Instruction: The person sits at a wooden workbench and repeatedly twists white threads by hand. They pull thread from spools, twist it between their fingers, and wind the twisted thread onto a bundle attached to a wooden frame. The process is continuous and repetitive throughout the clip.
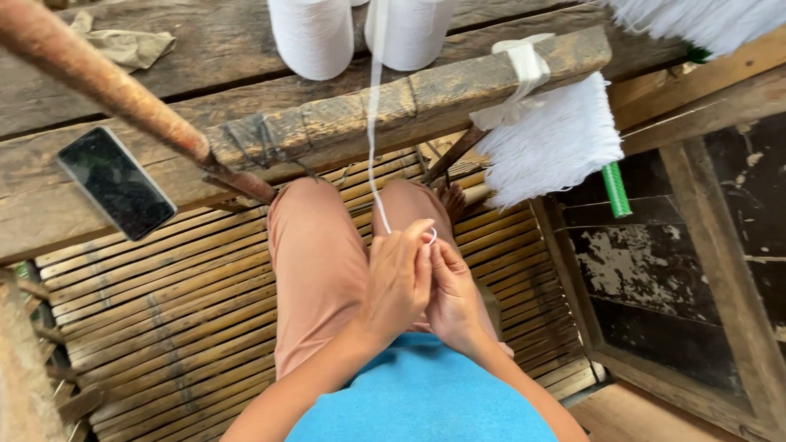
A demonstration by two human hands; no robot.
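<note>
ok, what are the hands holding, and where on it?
Both the left hand and right hand pinch the white yarn at its lower end, above the lap.

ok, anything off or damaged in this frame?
Mostly worn rather than broken. The dark board at right has paint flaking off in patches. A phone lies askew on the plank, close to its edge. Both hands, left hand and right hand, pinch the white thread, which runs taut.

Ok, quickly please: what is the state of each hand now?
Left hand: closed, pinching the white yarn.
Right hand: closed against the left, fingers on the same yarn.
</note>
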